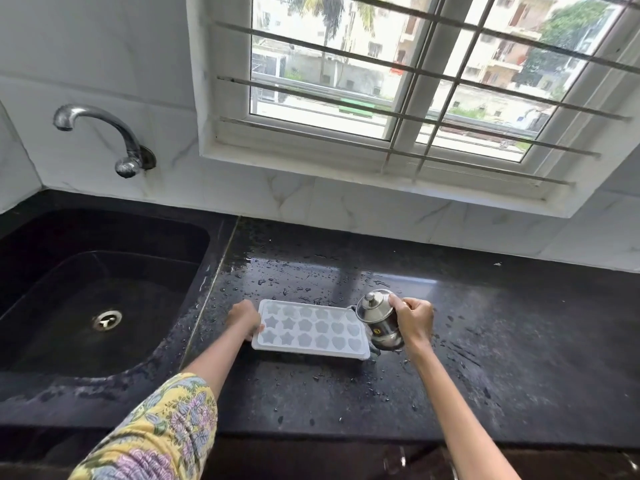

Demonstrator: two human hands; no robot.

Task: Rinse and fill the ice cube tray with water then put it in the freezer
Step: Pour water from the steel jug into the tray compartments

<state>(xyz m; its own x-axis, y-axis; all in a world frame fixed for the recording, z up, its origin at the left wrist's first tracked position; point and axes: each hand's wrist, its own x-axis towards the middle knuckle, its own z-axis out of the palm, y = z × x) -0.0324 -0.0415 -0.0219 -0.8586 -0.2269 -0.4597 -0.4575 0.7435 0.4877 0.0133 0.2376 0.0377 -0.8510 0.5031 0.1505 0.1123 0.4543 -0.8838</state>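
- The fingertips of the left hand (245, 320) are hidden under or behind the short left edge of the ice cube tray (310, 329); the hand is closed on that edge, though how far the fingers wrap cannot be made out.
- The right hand (414, 320) covers the far side of a small steel pot (379, 323), so any handle there is out of sight; the hand is wrapped round the pot with the thumb near its knobbed lid.
- Whether water is running from the pot is hard to tell; a faint streak shows at the tray's right end.
- The tray lies flat on the wet black countertop (485, 341), between the two hands, its star, flower and heart moulds facing up.
- The pot is tilted towards the tray's right end, touching or just beside it.
- The sink (104, 289) and tap (100, 133) are off to the left, well apart from the tray.
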